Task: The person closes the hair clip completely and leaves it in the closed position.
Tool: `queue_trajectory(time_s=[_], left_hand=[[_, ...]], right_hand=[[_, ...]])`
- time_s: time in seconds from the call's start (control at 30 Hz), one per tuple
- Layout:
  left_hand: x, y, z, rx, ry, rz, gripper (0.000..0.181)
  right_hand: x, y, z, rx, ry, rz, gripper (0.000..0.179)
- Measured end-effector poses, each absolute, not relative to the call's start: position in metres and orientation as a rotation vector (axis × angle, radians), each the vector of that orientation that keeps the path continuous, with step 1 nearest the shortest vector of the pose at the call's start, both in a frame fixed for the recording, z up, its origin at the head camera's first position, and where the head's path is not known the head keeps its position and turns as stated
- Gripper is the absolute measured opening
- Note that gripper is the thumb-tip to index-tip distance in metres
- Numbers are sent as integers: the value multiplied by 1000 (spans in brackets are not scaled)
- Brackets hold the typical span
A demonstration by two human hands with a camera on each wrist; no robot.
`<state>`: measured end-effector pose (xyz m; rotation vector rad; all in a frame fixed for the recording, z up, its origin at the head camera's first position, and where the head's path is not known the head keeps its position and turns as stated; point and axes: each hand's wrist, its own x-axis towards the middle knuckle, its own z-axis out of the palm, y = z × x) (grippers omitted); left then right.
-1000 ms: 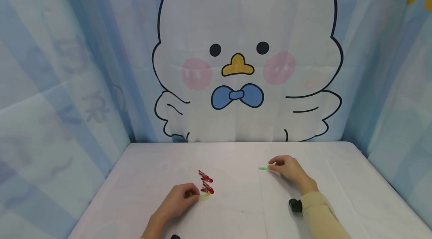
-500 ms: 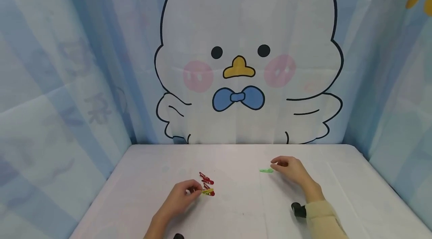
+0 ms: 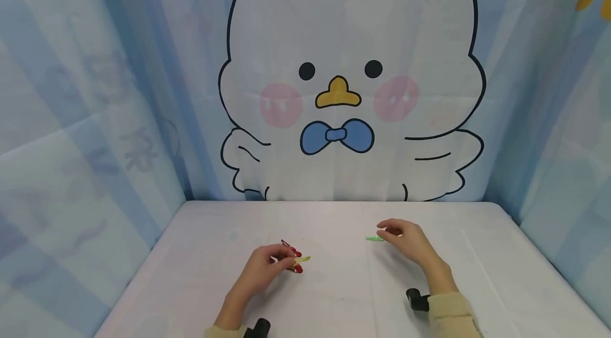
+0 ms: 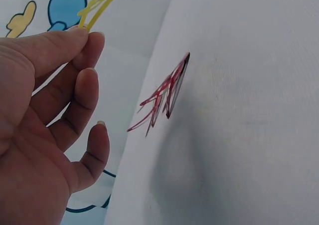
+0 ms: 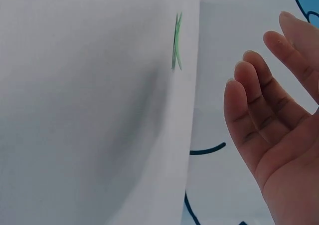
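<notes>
Head cam: L hand [image 3: 261, 270] pinches a yellow snap clip [image 3: 303, 259] right by red snap clips [image 3: 298, 269] on the counter [image 3: 334, 295]; R hand [image 3: 409, 241] hangs relaxed near green snap clip(s) [image 3: 374, 239], count unclear. L wrist cam: yellow snap clip's up at the tips, red snap clips apart from it. R wrist cam: R hand's loosely curved, clear of the green snap clip(s).

Yellow clip [image 3: 303, 259] in left grip [image 3: 264, 268], right grip [image 3: 409, 241] near green clip [image 3: 373, 239]

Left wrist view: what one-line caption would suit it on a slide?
A left hand pinches a yellow hair clip; red hair clips lie on the white table.
</notes>
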<state>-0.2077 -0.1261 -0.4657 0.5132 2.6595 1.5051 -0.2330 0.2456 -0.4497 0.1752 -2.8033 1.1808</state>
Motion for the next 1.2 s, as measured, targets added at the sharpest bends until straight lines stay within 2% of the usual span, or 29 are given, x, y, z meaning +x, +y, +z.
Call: queue_trajectory(time_s=[0.5,0.83,1.2], left_hand=[[-211,-109,-455,496,2479,1783,14],[-206,-94,-459,446,2348,1932,15],[-204,-79,-461,447,2353,1991,16]], right_hand=[[-216,219,-435,309,-2712,1238,27],[-203,184,-437,437,-2545,1287,13],[-193,157,-434,537,-2536,1322,14]])
